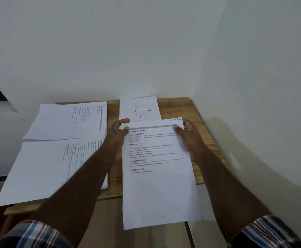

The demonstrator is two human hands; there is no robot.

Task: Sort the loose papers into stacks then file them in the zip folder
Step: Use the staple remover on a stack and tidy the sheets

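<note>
Head camera view of a small brown wood-grain tabletop [174, 108] set in the corner of plain white walls [146, 42]. Left hand [118, 138] and right hand [190, 138] each pinch a far corner of a flat white printed sheet [160, 185], which overhangs the tabletop's near edge. Beyond it, at the far edge, lies a white sheet with a line-drawn figure [140, 109]. Two white printed paper stacks [56, 140] cover the left side. Plaid sleeves [35, 233] show at the bottom.

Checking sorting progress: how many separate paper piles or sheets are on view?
4: far-left sheet; near-left stack; figure drawing sheet at the back; printed sheet held by left hand and right hand. More may lie hidden underneath.
</note>
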